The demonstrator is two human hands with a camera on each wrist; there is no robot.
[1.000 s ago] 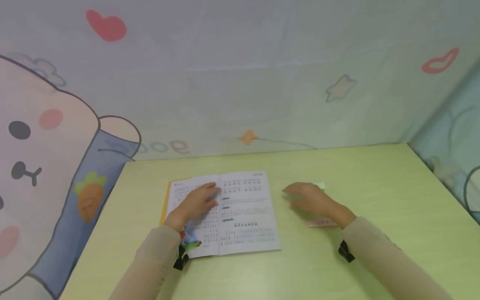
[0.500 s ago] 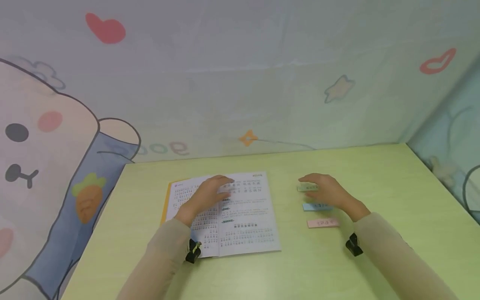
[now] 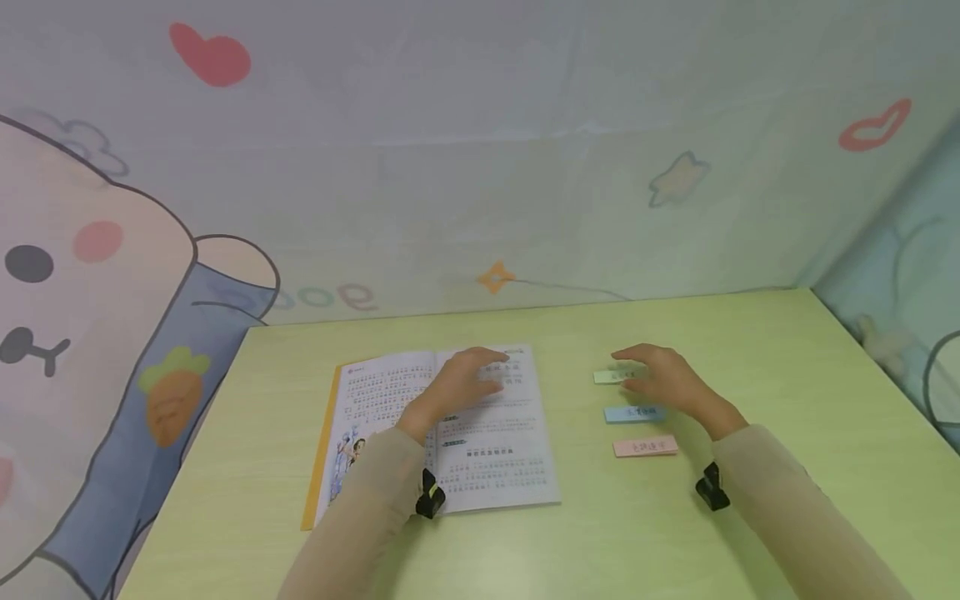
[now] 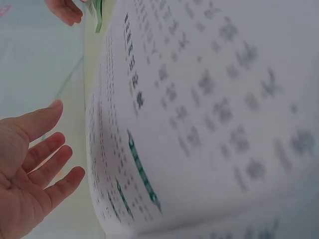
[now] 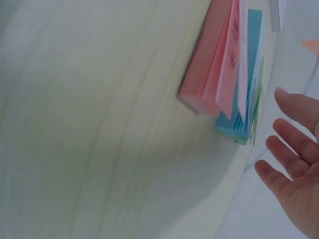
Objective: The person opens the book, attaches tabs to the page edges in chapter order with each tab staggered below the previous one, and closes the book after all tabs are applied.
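Note:
An open book (image 3: 495, 475) with printed text lies on the table, its orange-yellow cover edge showing at the left. My left hand (image 3: 459, 385) is over the upper middle of the book, fingers relaxed and apart, with nothing in them; in the left wrist view the same hand (image 4: 35, 169) is beside the pages. To the right are three small sticky-note pads with handwriting: green (image 3: 613, 377), blue (image 3: 633, 414) and pink (image 3: 645, 447). My right hand (image 3: 669, 382) hovers at the green pad, partly covering it, its fingers loosely bent and holding nothing.
The pale yellow-green table (image 3: 787, 375) meets a cartoon-printed cloth backdrop (image 3: 480, 167) at its far edge. A large printed bear (image 3: 97, 275) fills the left side. Black straps with small devices (image 3: 712, 487) are on both wrists.
My left hand has moved right across the book, from the left page to the right page. My right hand has shifted right, bringing the green and blue pads into sight.

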